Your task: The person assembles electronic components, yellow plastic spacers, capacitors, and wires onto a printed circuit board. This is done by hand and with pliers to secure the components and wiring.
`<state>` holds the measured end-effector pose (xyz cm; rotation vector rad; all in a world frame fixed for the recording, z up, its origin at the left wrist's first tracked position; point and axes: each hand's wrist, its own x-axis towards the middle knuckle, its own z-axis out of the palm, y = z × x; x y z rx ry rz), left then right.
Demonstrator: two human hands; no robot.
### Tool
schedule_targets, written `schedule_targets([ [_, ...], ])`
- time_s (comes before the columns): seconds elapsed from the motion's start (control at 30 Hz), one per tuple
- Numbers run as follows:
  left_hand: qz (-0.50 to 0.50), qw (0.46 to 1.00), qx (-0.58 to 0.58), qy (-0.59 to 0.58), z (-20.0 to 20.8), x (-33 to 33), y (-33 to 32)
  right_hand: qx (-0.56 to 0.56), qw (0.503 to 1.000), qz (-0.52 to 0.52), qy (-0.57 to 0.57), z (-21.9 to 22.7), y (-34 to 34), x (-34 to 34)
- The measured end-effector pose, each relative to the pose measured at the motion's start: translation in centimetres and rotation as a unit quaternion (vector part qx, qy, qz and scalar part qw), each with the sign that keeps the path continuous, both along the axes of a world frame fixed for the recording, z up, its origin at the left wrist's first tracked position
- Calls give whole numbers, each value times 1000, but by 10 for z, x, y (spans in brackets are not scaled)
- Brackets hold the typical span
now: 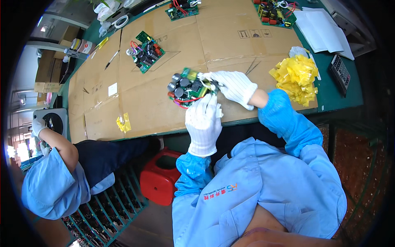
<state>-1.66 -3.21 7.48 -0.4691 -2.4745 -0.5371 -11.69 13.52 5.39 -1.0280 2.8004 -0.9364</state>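
A green circuit board [187, 86] with black cylindrical capacitors and red wires is held tilted just above the cardboard-covered table. My left hand [204, 123], in a white knit glove, grips the board's near edge, its fingertips close to the red wires. From the right, my right hand [234, 88], also gloved, reaches to the board's right edge with its fingers pinched together. Something small and dark shows at those fingertips, too blurred to name. Further back on the cardboard [94, 111] lies another circuit board [148, 53], touched by neither hand.
Two more boards [182, 9] [275, 14] lie at the far edge. To the right are a heap of yellow tape pieces [295, 78], white papers [323, 31] and a calculator [340, 74]. A pen [111, 59] lies left. A red stool [160, 177] and a co-worker's gloved hand [38, 126] are lower left.
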Motion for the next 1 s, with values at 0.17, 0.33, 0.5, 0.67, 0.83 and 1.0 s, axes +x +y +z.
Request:
schedule_targets([
  [0.17,-39,996,-51,-61,1,23,-25,-13,995,7,-103,12,31,45],
  [0.33,-44,983,-148,-104,10,19,-16,52,983,-119,-131,22,51,60],
  [0.5,28,975,-202,-90,-10,1,-3,70,992,-55,-87,16,42,63],
  [0.67,-7,977,-199,-77,-18,-2,-9,93,991,-26,-89,14,30,59],
  [0.83,15,982,-186,-41,-19,-6,-4,129,984,32,-122,21,27,47],
  [1.0,-5,983,-181,-36,-19,-9,-8,150,977,54,-141,24,25,44],
])
